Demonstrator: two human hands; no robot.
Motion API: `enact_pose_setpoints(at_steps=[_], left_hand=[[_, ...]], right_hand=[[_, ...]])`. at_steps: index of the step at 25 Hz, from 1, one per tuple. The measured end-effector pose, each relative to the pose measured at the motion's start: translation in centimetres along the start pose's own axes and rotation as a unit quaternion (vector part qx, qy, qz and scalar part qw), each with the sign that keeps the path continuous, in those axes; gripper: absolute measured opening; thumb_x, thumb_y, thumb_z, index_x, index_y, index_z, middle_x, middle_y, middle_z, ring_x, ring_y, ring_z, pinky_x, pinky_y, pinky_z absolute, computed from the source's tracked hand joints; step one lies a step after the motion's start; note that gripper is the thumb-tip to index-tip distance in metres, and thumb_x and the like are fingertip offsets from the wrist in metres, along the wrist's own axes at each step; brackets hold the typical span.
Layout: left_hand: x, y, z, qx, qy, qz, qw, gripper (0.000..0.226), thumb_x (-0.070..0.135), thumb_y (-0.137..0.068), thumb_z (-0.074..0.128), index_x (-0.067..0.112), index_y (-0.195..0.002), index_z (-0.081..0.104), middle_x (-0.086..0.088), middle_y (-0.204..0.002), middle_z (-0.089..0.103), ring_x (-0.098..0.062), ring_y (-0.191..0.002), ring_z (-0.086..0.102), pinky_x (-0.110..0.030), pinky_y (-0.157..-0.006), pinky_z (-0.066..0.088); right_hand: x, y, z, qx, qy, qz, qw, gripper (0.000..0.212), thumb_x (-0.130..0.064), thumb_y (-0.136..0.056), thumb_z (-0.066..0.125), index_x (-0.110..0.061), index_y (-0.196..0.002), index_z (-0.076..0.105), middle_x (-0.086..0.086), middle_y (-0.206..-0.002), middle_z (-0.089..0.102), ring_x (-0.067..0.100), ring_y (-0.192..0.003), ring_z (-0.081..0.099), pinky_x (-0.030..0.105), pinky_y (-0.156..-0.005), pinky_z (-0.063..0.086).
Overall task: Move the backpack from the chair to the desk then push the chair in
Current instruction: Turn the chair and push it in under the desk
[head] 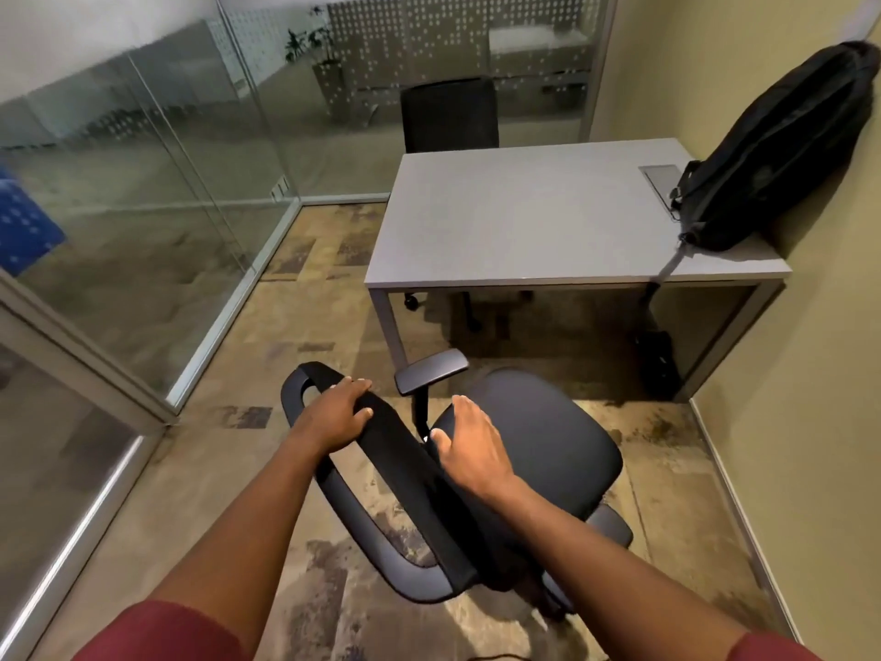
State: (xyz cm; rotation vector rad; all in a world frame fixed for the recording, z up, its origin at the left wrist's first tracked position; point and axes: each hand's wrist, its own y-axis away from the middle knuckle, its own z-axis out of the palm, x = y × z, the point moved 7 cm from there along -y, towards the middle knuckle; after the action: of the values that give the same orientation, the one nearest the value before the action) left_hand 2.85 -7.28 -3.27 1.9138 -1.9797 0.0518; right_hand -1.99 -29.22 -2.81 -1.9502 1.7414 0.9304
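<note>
Fingers (355, 386) of the left hand (336, 412) are curling over the top edge of the office chair's backrest (405, 474), thumb tucked on the near side, gripping it. The right hand (474, 453) is lying flatter on the same edge, fingers loosely spread and only half wrapping it, more of a press than a clamp.

The backpack (782, 155) is already sitting on the worktop (524, 221), at its far right corner, leaning against the wall, one strap (670, 267) dangling over the front edge. So the office chair (538, 436) is the job now, standing well apart from the worktop.

It should be rolling easily on casters, but probably swivelling too, so two hands spread wide on that stiff backrest rim is looking like the right hold. The seat is facing up and right, angled off from the worktop's front edge; the backrest's long edge is running diagonally from upper left to lower right.
</note>
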Motion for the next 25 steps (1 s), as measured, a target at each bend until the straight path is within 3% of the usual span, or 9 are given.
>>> enact_pose_setpoints(at_steps=[3,8,12,15,25], left_hand=[[-1.1,0.5,0.2,0.003,-0.012,0.018,1.000,0.053,0.030,-0.099,0.053,0.014,-0.149,0.045,-0.011,-0.156,0.044,-0.027,-0.153,0.023,-0.043,-0.124,0.016],[-2.2,1.2,0.5,0.019,-0.034,0.046,0.998,0.048,0.037,-0.099,0.041,0.017,-0.138,0.061,-0.001,-0.154,0.048,-0.024,-0.154,0.020,-0.044,-0.124,0.009],[-2.1,1.5,0.2,0.052,-0.019,0.045,0.997,0.056,0.038,-0.089,0.036,0.017,-0.130,0.068,0.000,-0.149,0.054,-0.023,-0.152,0.025,-0.042,-0.124,0.012],[-2.1,1.8,0.3,0.061,-0.027,0.044,0.997,0.054,0.037,-0.090,0.037,0.018,-0.130,0.068,0.002,-0.149,0.055,-0.022,-0.152,0.025,-0.042,-0.125,0.011],[-1.9,1.4,0.0,0.084,0.006,0.041,0.996,0.052,0.032,-0.093,0.034,0.015,-0.127,0.069,0.002,-0.146,0.057,-0.020,-0.152,0.027,-0.039,-0.125,0.011]], right_hand=[[-1.3,0.3,3.2,-0.032,-0.009,0.008,0.999,0.050,-0.043,-0.095,0.053,-0.007,-0.128,0.046,0.012,-0.131,0.053,0.033,-0.126,0.049,0.043,-0.103,0.040],[-3.5,1.2,7.8,-0.128,-0.013,-0.017,0.992,0.083,-0.065,-0.090,0.044,-0.007,-0.148,0.032,0.016,-0.152,0.042,0.035,-0.141,0.038,0.046,-0.114,0.035],[-5.4,2.6,10.2,-0.186,0.020,-0.028,0.982,0.110,-0.076,-0.083,0.045,-0.008,-0.158,0.006,0.016,-0.167,0.010,0.036,-0.153,0.011,0.050,-0.123,0.017],[-5.9,3.4,11.0,-0.186,0.071,-0.034,0.979,0.123,-0.084,-0.072,0.049,-0.013,-0.158,-0.005,0.012,-0.168,-0.002,0.039,-0.153,0.003,0.058,-0.121,0.014],[-5.8,2.8,10.5,-0.181,0.130,-0.052,0.973,0.116,-0.070,-0.074,0.051,-0.013,-0.158,-0.007,0.012,-0.168,-0.001,0.045,-0.151,0.008,0.057,-0.120,0.019]])
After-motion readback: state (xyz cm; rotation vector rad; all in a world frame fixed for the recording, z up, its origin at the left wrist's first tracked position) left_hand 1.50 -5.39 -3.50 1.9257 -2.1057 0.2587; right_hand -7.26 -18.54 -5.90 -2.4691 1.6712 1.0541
